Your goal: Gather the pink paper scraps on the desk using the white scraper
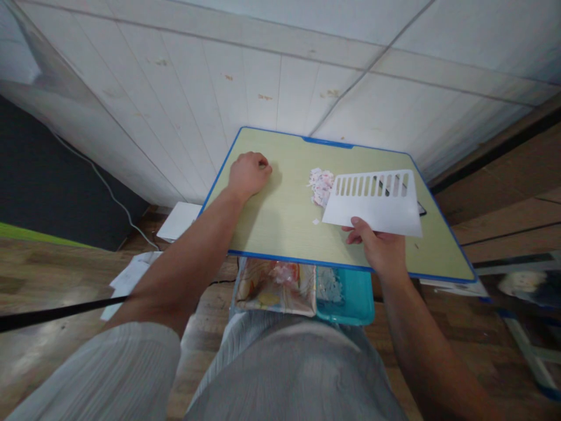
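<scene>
My right hand (380, 248) grips a white sheet with slots (372, 211) by its lower edge, thumb on top. A row of long rounded openings runs along the sheet's far side. Just left of the sheet, and partly under it, lies a heap of small paper scraps (321, 186), with a loose scrap (315, 221) in front. My left hand (249, 174) is closed over the left part of the tabletop, fingers curled; whatever it may hold is hidden. A dark-edged flat object (421, 209) shows partly from behind the sheet.
The pale yellow tabletop (280, 228) has a blue rim and stands against a white panelled wall (258, 76). Below its near edge are a lined container (276, 289) and a turquoise bin (357, 295). White papers (129, 275) lie low at left; a dark strap crosses there.
</scene>
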